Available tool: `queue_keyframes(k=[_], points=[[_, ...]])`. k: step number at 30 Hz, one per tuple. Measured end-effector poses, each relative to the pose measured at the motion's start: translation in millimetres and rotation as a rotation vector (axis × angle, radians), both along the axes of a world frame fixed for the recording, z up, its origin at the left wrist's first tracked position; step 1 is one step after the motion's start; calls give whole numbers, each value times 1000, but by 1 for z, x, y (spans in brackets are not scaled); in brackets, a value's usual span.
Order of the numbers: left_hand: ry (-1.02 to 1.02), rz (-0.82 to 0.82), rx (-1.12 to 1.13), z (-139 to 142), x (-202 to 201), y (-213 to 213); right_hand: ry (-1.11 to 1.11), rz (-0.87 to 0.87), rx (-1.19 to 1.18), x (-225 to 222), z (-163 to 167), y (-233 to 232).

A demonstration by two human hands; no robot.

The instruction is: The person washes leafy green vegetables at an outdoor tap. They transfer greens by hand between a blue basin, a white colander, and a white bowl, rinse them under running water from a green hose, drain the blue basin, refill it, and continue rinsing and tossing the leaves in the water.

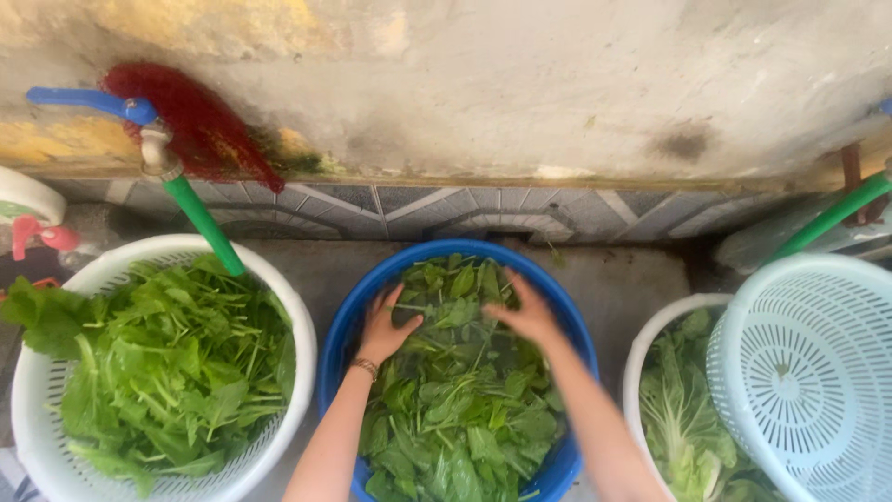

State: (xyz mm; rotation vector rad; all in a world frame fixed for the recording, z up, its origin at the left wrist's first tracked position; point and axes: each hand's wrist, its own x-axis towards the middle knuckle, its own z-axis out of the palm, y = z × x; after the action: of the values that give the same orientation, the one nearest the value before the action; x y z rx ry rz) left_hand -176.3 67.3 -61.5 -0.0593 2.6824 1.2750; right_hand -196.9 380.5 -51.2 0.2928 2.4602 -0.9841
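Both hands are pressing flat on the leafy greens (455, 400) sitting in the blue basin (346, 325): the left hand (383, 325), fingers spread and not closed around anything, is lying on the leaves by the basin's left rim, and the right hand (528, 311), also spread open and gripping nothing, is lying on the leaves toward the basin's far right side. Left of the blue basin a white colander (297, 321) is holding more greens under a green hose (206, 223) running from a blue tap (88, 99), and right of the basin 2 more containers are sitting, a white tub (650, 335) of paler leaves with a white slotted basket (808, 363) tilting over it.
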Motion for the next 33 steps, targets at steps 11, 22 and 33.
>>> queue_keyframes(k=[11,22,33], points=[[-265,37,512,-1,33,38,-88,-84,-565,45,-23,-89],[-432,-368,-125,53,54,-22,-156,421,-188,57,75,35],[-597,-54,762,-3,131,36,-110,12,-627,127,4,-51]])
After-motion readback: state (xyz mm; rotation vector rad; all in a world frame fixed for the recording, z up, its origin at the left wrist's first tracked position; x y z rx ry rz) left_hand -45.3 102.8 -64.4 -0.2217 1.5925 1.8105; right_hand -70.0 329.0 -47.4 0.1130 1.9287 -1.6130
